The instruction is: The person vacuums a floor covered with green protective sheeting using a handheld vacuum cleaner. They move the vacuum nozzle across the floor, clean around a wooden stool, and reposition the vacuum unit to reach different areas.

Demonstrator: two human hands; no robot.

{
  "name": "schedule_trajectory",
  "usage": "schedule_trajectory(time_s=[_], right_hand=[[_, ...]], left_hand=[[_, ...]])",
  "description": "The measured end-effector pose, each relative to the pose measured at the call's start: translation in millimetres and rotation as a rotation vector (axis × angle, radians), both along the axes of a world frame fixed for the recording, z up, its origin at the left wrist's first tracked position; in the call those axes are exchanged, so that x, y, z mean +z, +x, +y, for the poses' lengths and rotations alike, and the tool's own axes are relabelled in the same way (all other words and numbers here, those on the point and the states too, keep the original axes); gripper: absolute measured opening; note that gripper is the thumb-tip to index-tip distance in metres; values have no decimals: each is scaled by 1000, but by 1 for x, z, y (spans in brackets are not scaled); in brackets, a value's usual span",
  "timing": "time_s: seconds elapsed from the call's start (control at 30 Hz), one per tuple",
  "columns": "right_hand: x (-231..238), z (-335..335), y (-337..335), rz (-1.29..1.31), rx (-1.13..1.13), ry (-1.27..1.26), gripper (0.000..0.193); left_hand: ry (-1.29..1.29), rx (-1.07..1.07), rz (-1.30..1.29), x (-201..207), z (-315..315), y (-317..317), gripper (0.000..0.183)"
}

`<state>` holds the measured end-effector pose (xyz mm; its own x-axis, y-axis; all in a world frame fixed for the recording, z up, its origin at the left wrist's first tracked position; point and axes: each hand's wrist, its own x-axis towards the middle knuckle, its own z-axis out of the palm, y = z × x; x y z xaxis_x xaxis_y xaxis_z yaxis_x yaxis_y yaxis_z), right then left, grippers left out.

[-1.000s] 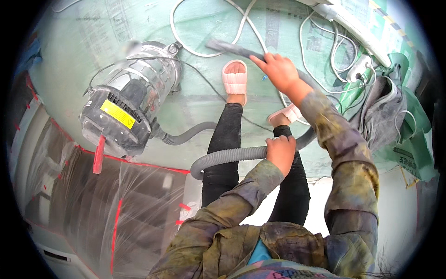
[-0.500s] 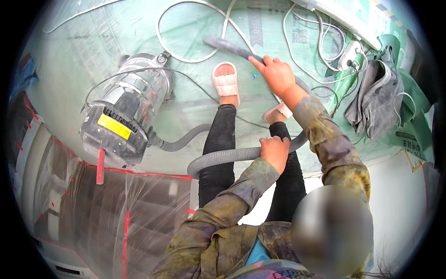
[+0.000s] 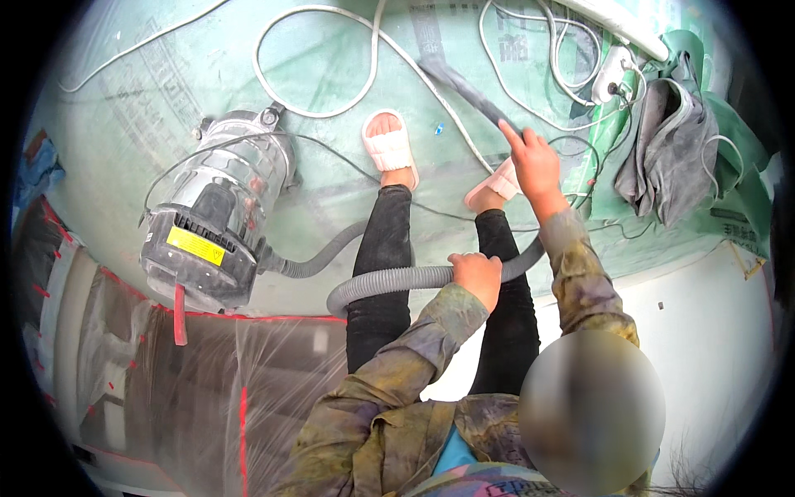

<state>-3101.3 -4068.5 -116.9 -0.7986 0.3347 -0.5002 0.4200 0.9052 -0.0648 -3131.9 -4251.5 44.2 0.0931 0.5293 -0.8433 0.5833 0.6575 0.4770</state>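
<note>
A ribbed grey vacuum hose (image 3: 397, 279) loops across in front of my legs, and my left hand (image 3: 476, 280) is closed around it. My right hand (image 3: 537, 166), farther forward, grips a dark vacuum wand (image 3: 474, 95), one finger laid along it. Its far end is over the green floor sheeting (image 3: 331, 74), near a white cable; whether it touches the sheeting I cannot tell. At the left lies or leans the dusty canister vacuum cleaner (image 3: 219, 207), with a yellow label and a red strip, the hose running from its side.
White cable (image 3: 319, 113) lies in loops ahead. A white power strip (image 3: 611, 76) and a crumpled grey cloth bag (image 3: 667, 153) are at the right. Plastic film (image 3: 281, 364) edged with red tape hangs at the lower left. My slippered feet (image 3: 389, 149) stand on the sheeting.
My right hand has swung right and slightly back, taking the wand with it; the wand's far end moved right. My left hand keeps its hold on the hose. The view has shifted slightly.
</note>
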Motion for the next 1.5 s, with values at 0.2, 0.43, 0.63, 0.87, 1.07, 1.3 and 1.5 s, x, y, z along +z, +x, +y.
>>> schedule_trajectory(time_s=[0.2, 0.43, 0.63, 0.87, 1.07, 1.3, 1.5], right_hand=[[-51, 12, -92, 322, 41, 33, 69], [-17, 5, 1, 177, -135, -21, 72], [-24, 32, 8, 220, -213, 102, 66], [-40, 42, -57, 271, -358, 119, 62], [-31, 22, -68, 110, -305, -53, 59], [-31, 1, -80, 171, -164, -149, 60], [-33, 24, -70, 271, -235, 3, 65]], left_hand=[[42, 118, 230, -8, 4, -3, 37], [16, -53, -31, -4, 1, -7, 27], [16, -11, 34, -3, 4, -3, 30], [75, 59, 246, -7, 5, -7, 22], [2, 6, 84, -5, 7, -3, 30], [31, 20, 117, -9, 6, -4, 37], [54, 49, 128, -10, 9, 0, 36]])
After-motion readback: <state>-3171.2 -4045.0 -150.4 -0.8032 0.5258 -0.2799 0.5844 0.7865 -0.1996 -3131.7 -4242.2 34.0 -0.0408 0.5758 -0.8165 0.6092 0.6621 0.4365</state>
